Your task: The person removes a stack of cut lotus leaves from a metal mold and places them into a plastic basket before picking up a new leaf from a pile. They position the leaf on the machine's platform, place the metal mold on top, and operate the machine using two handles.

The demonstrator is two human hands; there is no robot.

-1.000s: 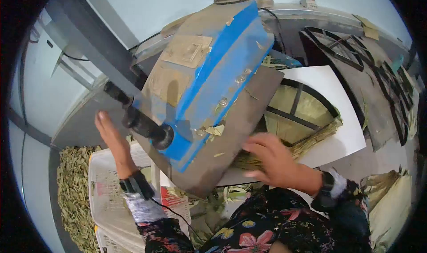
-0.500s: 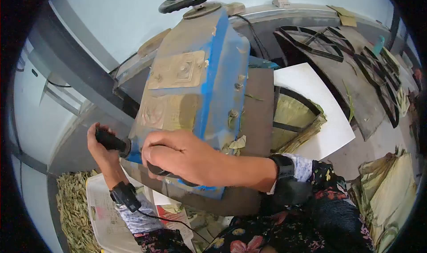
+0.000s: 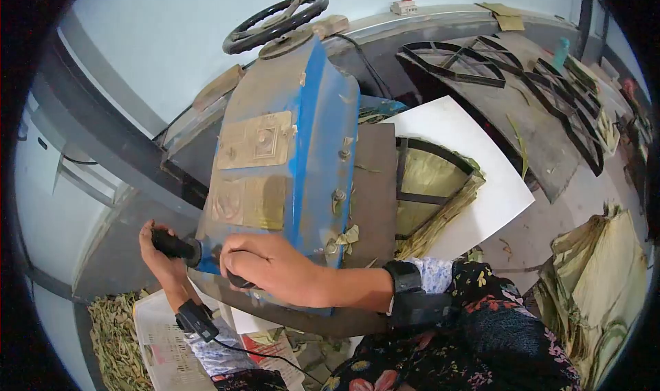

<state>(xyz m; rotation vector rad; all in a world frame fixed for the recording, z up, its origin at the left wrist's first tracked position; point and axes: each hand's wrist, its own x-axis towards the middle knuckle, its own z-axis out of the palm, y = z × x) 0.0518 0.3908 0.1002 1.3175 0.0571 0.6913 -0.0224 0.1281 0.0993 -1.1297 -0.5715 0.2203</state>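
At the lower left, my left hand (image 3: 163, 259) is wrapped round a black handle (image 3: 173, 244) that sticks out from the side of a blue machine (image 3: 320, 130). My right hand (image 3: 275, 267) is closed round a dark knob (image 3: 237, 280) at the machine's front lower edge; the fingers hide most of it. Right of the machine, a black fan-shaped cutting frame (image 3: 440, 150) lies on a stack of pale green leaves (image 3: 447, 216), over a white board (image 3: 496, 192).
A black handwheel (image 3: 237, 42) tops the machine. Several black metal frames (image 3: 474, 71) lie on the table at the back right. Stacked leaves (image 3: 598, 274) stand at the right. A white basket (image 3: 165, 343) and leaf scraps (image 3: 117, 343) are at the lower left.
The view has shifted, so the machine and table sit further left and slightly lower. Both hands keep their holds, with the left hand slightly lower in view.
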